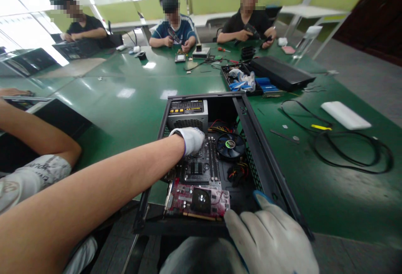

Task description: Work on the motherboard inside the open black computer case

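Note:
An opened black computer case point(265, 161) lies on its side in front of me. My left hand point(190, 140), in a white glove, reaches in over the motherboard point(201, 169), just below the power supply point(188, 117). Its fingers look curled in; what they hold, if anything, is hidden. A red graphics card point(201, 200) with a dark heatsink lies near the close edge. My right hand point(273, 236), in a pale glove with blue trim, rests over the case's near right side. Its fingers are apart, one tip at the card's right end. A round cooling fan point(230, 146) sits right of the motherboard.
Black cable point(354, 165), a white box-like item point(345, 115) and a thin metal strip point(284, 135) lie to the right. Beyond the case stand a tray with gloves point(241, 80) and a black panel point(279, 73). A co-worker's arm point(40, 127) is at left; several people sit opposite.

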